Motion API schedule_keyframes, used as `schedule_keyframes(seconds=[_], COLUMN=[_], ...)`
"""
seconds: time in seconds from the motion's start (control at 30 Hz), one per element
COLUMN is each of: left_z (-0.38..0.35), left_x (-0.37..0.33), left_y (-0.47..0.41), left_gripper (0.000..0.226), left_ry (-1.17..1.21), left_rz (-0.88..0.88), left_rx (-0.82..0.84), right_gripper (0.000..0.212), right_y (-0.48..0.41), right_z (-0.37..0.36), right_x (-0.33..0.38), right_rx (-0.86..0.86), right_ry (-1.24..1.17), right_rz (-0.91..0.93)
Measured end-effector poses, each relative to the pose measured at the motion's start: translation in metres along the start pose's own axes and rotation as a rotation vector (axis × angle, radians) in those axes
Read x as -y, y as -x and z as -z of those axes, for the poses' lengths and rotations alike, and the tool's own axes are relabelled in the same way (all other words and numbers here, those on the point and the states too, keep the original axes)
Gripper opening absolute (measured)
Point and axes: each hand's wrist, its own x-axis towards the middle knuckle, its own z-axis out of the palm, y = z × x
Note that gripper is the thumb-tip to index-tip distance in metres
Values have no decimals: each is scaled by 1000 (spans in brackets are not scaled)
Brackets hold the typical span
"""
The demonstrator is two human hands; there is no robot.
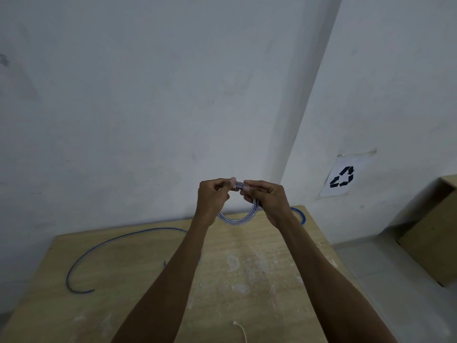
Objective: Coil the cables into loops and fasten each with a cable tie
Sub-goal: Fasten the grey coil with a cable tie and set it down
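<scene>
Both hands are raised over the desk [123, 305]: the left hand [214, 196] pinches the top of a coiled cable [235, 220] with curled fingers, and the right hand [265, 198] grips the same coil just beside it, the loop hanging between them. A loose blue cable [111, 242] curves across the desk on the left. A white cable [241, 330] lies at the near edge, and a recycling sign [342, 177] hangs on the wall at right.

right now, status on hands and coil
Left hand, right hand both pinching top of coiled cable, above the table. Tie not discernible. Blue cable loose on table, uncoiled; nothing blocking.
</scene>
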Motion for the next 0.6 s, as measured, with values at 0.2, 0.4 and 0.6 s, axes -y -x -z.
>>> schedule_keyframes(seconds=[0.2, 0.4, 0.6], left_z=[3, 9, 14], left_x=[-1, -2, 1], left_y=[3, 4, 5], left_gripper=[19, 18, 16], left_ry=[45, 41, 72], left_rz=[-27, -76, -77], left_rx=[0, 7, 28], right_gripper=[23, 23, 26], right_y=[-3, -3, -2], right_z=[-3, -5, -4], right_x=[-1, -2, -2], right_rx=[-2, 51, 63], right_ry=[8, 27, 111], right_rz=[62, 7, 56])
